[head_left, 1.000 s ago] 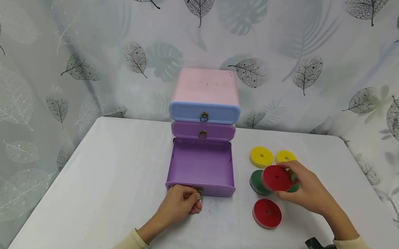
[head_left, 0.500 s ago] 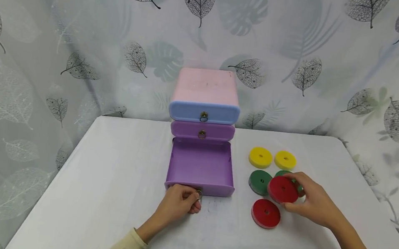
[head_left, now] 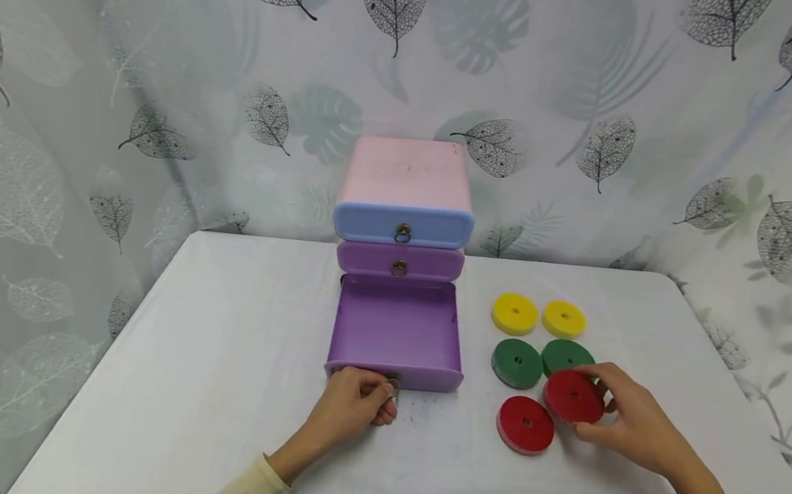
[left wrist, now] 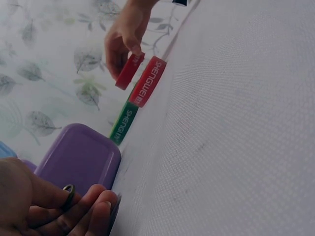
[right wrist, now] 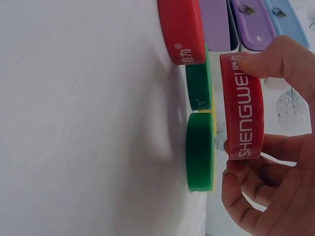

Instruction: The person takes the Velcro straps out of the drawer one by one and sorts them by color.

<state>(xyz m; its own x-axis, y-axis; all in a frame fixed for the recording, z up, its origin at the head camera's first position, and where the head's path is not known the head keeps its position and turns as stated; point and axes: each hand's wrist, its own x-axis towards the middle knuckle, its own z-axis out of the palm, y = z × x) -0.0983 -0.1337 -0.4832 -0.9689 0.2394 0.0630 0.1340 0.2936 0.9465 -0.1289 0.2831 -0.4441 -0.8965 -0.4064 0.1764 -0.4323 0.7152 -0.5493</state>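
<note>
My left hand (head_left: 353,404) pinches the small metal ring pull (left wrist: 70,191) on the front of the purple bottom drawer (head_left: 402,327), which is pulled out and bare inside. My right hand (head_left: 639,425) holds a roll of red tape (right wrist: 242,105) by its edges, between thumb and fingers, with white SHENGWEI lettering on its side. In the right wrist view this roll is raised off the white table. A second red tape roll (head_left: 525,425) lies flat to its left. Behind them lie two green tape rolls (head_left: 517,363) and two yellow tape rolls (head_left: 515,314).
The drawer unit (head_left: 409,174) stands at the back middle of the white table (head_left: 253,303), with a pink top, a blue upper drawer (head_left: 369,220) and a purple middle drawer (head_left: 364,257). Leaf-patterned cloth (head_left: 167,42) hangs behind and at the sides.
My right hand has moved the red roll right and nearer to me, from above the green rolls to beside the other red roll. My left hand stays on the ring pull.
</note>
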